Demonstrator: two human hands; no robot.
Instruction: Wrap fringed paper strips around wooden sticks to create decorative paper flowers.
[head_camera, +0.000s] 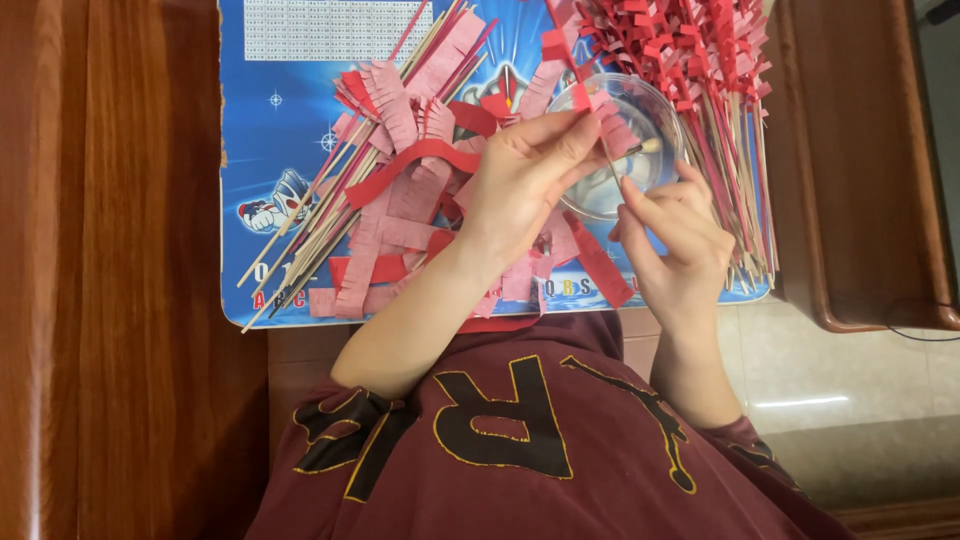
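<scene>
The left hand (525, 185) is raised over the middle of the work area, thumb and forefinger pressed together on the end of a fringed strip of red paper (608, 118). The strip hangs over the near rim of a clear round bowl (655, 108).

The right hand (680, 235) sits just beside the bowl on its near side, fingers curled and pinching a thin stick (640, 149) whose pale tip points into the bowl. What the bowl contains cannot be made out.

Both hands work above a blue printed mat (275, 120) that lies on a brown wooden desk (110, 250).

On the mat, left of the hands, lies a loose heap of cut fringed red paper strips (400, 190), mixed with bare thin wooden sticks (300, 250) that run diagonally.

To the right, behind and beside the bowl, lies a dense bundle of sticks already wrapped in red fringe (700, 60), their bare ends pointing toward the person.

A pale tiled floor (800, 370) shows beyond the mat's near right corner. The person wears a dark red shirt (520, 450).
</scene>
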